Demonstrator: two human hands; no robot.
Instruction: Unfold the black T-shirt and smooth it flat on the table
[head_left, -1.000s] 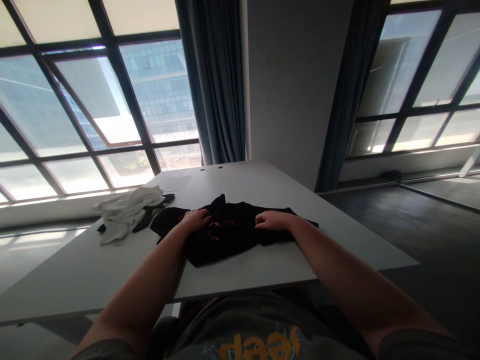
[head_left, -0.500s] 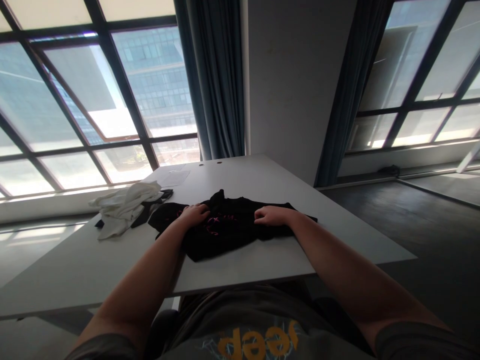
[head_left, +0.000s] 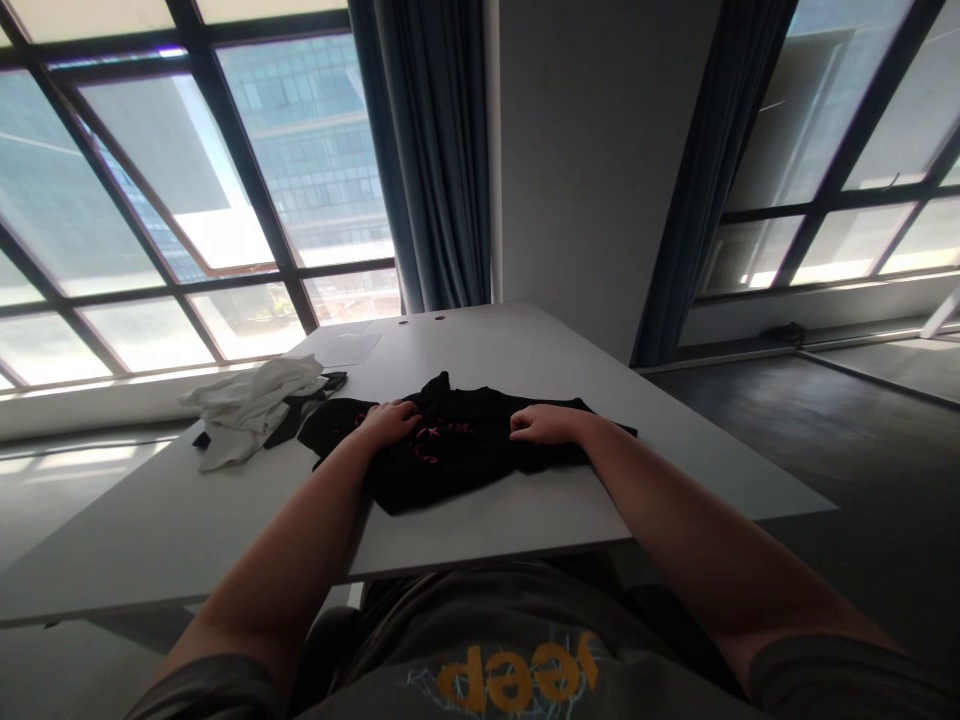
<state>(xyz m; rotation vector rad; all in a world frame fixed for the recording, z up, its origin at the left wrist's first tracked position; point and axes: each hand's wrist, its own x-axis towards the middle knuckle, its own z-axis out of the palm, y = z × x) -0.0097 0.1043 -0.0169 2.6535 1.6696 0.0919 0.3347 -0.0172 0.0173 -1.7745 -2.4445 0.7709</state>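
Note:
A black T-shirt [head_left: 442,480] with pink lettering lies spread and partly folded on the white table [head_left: 465,550]. Resting on its left part is my left hand [head_left: 391,422], palm down, with the fingers stretched out over the cloth. On the shirt's right part, my right hand [head_left: 541,424] is curled closed against the fabric. Its fingertips are tucked under, so how much cloth they pinch is hard to see. A raised fold of black fabric [head_left: 442,384] stands up just beyond my left hand.
To the left, a crumpled white garment [head_left: 259,405] lies over dark cloth [head_left: 289,425]. A pale sheet [head_left: 349,348] rests near the table's far left side. Behind stand a blue curtain [head_left: 442,150], a pillar [head_left: 585,160] and windows [head_left: 315,150].
Both hands stay in nearly the same places on the black T-shirt. The whole view has shifted very slightly.

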